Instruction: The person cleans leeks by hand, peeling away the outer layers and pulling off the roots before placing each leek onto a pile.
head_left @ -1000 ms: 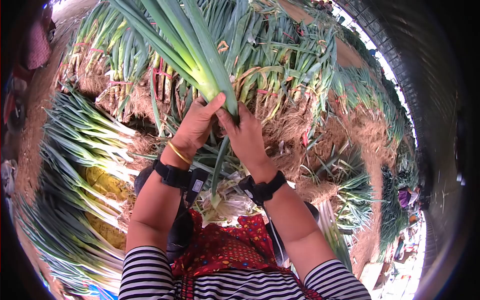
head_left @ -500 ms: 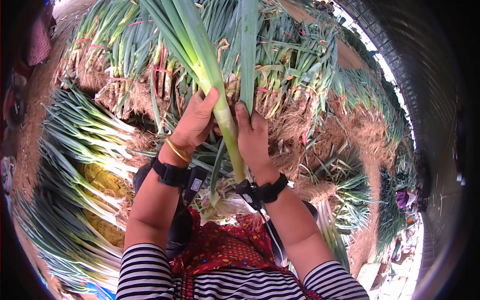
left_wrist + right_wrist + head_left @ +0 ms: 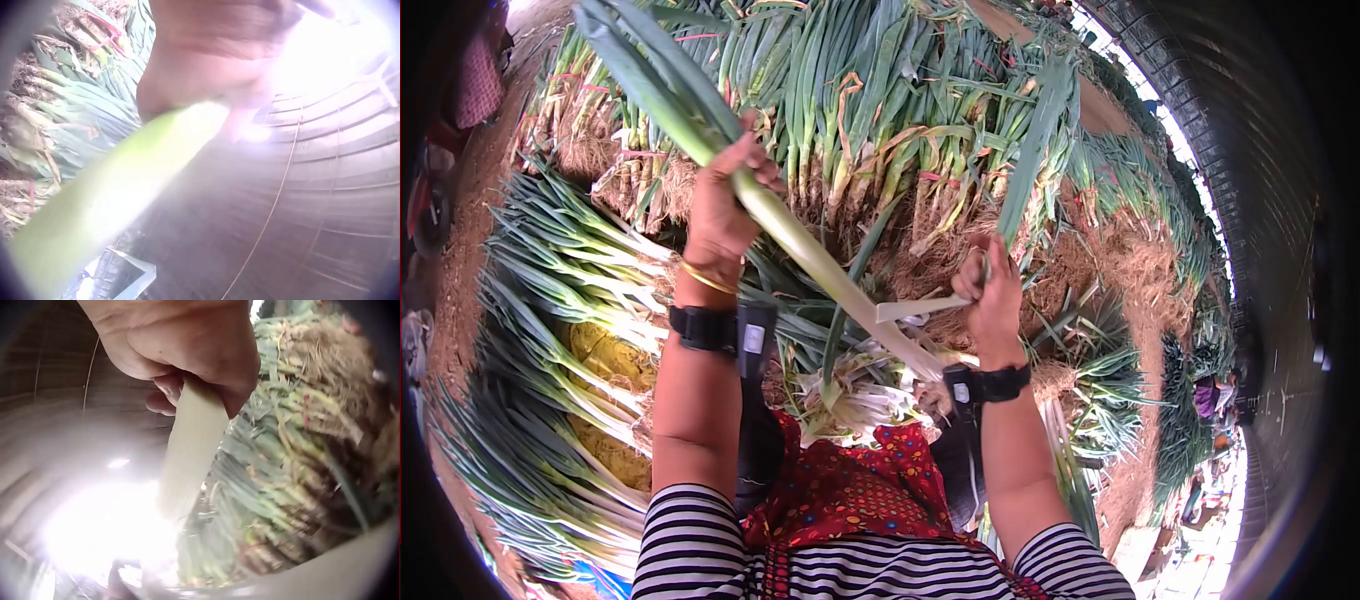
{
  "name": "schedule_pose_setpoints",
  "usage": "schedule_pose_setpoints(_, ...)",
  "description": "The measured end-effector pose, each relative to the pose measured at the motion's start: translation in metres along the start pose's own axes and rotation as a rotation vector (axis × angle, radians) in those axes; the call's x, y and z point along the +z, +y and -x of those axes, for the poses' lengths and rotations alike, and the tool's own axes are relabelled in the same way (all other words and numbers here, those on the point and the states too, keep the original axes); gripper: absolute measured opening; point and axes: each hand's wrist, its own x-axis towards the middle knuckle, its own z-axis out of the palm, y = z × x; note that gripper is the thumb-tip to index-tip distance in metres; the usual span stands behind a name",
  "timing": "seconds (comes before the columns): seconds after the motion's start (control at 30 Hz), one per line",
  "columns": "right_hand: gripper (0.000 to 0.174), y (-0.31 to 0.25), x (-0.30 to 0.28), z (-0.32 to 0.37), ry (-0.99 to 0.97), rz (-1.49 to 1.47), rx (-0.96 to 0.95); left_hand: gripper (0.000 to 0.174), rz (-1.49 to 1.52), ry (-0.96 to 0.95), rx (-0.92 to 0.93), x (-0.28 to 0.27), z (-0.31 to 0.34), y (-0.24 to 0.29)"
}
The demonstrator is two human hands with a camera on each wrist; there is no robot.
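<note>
My left hand (image 3: 726,205) grips a thick green onion (image 3: 805,245) just where its leaves begin. The stalk slants down to the right, from the dark green leaves at upper left to its pale root end by my right wrist. In the left wrist view the same pale green stalk (image 3: 106,187) runs out from under the hand. My right hand (image 3: 997,300) holds a stripped outer leaf (image 3: 1040,150), its green blade pointing up and its pale sheath end (image 3: 920,308) sticking out left, close to the stalk. The right wrist view shows that sheath (image 3: 190,444) hanging from the curled fingers.
Bundled green onions (image 3: 840,100) with red ties and brown roots stand in a row ahead. Loose ones (image 3: 560,400) lie in heaps at the left, partly over yellow sheeting (image 3: 610,362). Pale trimmings (image 3: 860,405) lie in front of the red patterned apron (image 3: 850,490).
The hands began together on the onion and have moved apart. The leaf came away in the right hand, which went right; the left hand moved up and left, tilting the onion.
</note>
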Motion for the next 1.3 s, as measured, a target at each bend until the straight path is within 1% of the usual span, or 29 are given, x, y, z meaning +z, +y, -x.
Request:
schedule_pose_setpoints(0.03,0.034,-0.001,-0.013,0.004,0.116,0.185,0.005,0.053,0.004,-0.025,0.039,-0.006,-0.002,0.008)
schedule_pose_setpoints(0.07,0.034,0.000,-0.028,0.007,0.116,0.185,0.006,0.054,-0.003,-0.027,0.070,-0.010,-0.004,0.016)
schedule_pose_setpoints(0.13,0.028,0.009,-0.064,0.015,0.224,0.740,-0.035,0.052,0.032,-0.037,0.137,-0.016,-0.003,0.027)
schedule_pose_setpoints(0.17,0.028,0.020,-0.089,0.018,0.225,0.736,-0.037,0.048,0.047,-0.055,0.133,-0.021,-0.002,0.033)
schedule_pose_setpoints(0.2,0.031,0.034,-0.116,0.021,0.209,0.871,-0.091,0.044,0.059,-0.047,0.155,-0.021,0.000,0.039)
schedule_pose_setpoints(0.23,0.034,0.043,-0.132,0.029,0.195,1.006,-0.144,0.042,0.072,-0.037,0.175,-0.021,0.003,0.043)
schedule_pose_setpoints(0.27,0.034,0.044,-0.137,0.038,0.196,1.003,-0.145,0.042,0.066,-0.025,0.192,-0.021,0.004,0.047)
schedule_pose_setpoints(0.33,0.035,0.046,-0.144,0.051,0.001,1.470,0.257,0.047,0.040,-0.043,0.218,-0.020,0.006,0.049)
schedule_pose_setpoints(0.37,0.035,0.050,-0.145,0.058,0.002,1.469,0.257,0.049,0.039,-0.073,0.221,-0.019,0.006,0.048)
schedule_pose_setpoints(0.43,0.041,0.062,-0.146,0.065,-0.308,1.787,0.363,0.051,0.039,-0.103,0.225,-0.017,0.006,0.045)
schedule_pose_setpoints(0.47,0.045,0.053,-0.129,0.064,-0.402,1.795,0.431,0.053,0.039,-0.132,0.231,-0.014,0.006,0.043)
schedule_pose_setpoints(0.53,0.046,0.046,-0.114,0.053,-0.413,1.808,0.380,0.054,0.042,-0.157,0.222,-0.010,0.008,0.038)
schedule_pose_setpoints(0.57,0.047,0.045,-0.110,0.047,-0.422,1.821,0.331,0.056,0.046,-0.183,0.212,-0.009,0.007,0.036)
schedule_pose_setpoints(0.6,0.045,0.051,-0.110,0.035,-0.398,1.805,0.139,0.058,-0.009,-0.189,0.220,-0.006,0.007,0.031)
schedule_pose_setpoints(0.63,0.045,0.052,-0.112,0.024,-0.351,1.654,0.070,0.059,-0.044,-0.177,0.196,-0.003,0.007,0.026)
schedule_pose_setpoints(0.67,0.045,0.040,-0.082,0.014,-0.302,1.503,0.004,0.059,-0.085,-0.156,0.171,0.001,0.008,0.021)
schedule_pose_setpoints(0.73,0.047,0.020,-0.023,0.004,-0.286,1.194,-0.057,0.060,-0.171,-0.116,0.128,0.013,0.010,0.007)
schedule_pose_setpoints(0.77,0.050,0.012,0.007,0.002,-0.322,1.122,-0.063,0.060,-0.217,-0.095,0.111,0.018,0.011,0.002)
schedule_pose_setpoints(0.8,0.054,0.007,0.035,0.002,-0.357,1.049,-0.069,0.062,-0.228,-0.154,0.041,0.016,0.011,-0.004)
schedule_pose_setpoints(0.83,0.056,0.003,0.063,0.008,-0.417,1.042,-0.081,0.063,-0.267,-0.114,0.041,0.024,0.013,-0.011)
schedule_pose_setpoints(0.87,0.058,0.005,0.083,0.011,-0.477,1.035,-0.094,0.064,-0.263,-0.141,0.013,0.027,0.014,-0.018)
schedule_pose_setpoints(0.93,0.059,0.024,0.106,0.006,-0.515,0.979,-0.112,0.066,-0.263,-0.159,-0.060,0.029,0.017,-0.027)
schedule_pose_setpoints(1.0,0.061,0.029,0.112,-0.002,-0.556,0.920,-0.127,0.067,-0.290,-0.175,-0.072,0.031,0.022,-0.031)
schedule_pose_setpoints(1.07,0.051,0.033,0.114,-0.010,-0.601,0.666,0.302,0.071,-0.344,-0.194,-0.081,0.027,0.021,-0.031)
schedule_pose_setpoints(1.1,0.051,0.034,0.114,-0.009,-0.604,0.668,0.305,0.071,-0.343,-0.189,-0.080,0.024,0.022,-0.029)
schedule_pose_setpoints(1.17,0.039,0.033,0.114,-0.005,-0.588,0.409,0.368,0.073,-0.396,-0.259,-0.139,0.021,0.025,-0.025)
schedule_pose_setpoints(1.2,0.039,0.033,0.113,-0.005,-0.588,0.411,0.371,0.075,-0.396,-0.281,-0.130,0.023,0.026,-0.025)
schedule_pose_setpoints(1.27,0.032,0.033,0.111,-0.006,-0.542,0.358,0.486,0.075,-0.410,-0.293,-0.136,0.027,0.029,-0.024)
schedule_pose_setpoints(1.3,0.032,0.034,0.110,-0.006,-0.540,0.358,0.486,0.075,-0.428,-0.307,-0.140,0.028,0.030,-0.023)
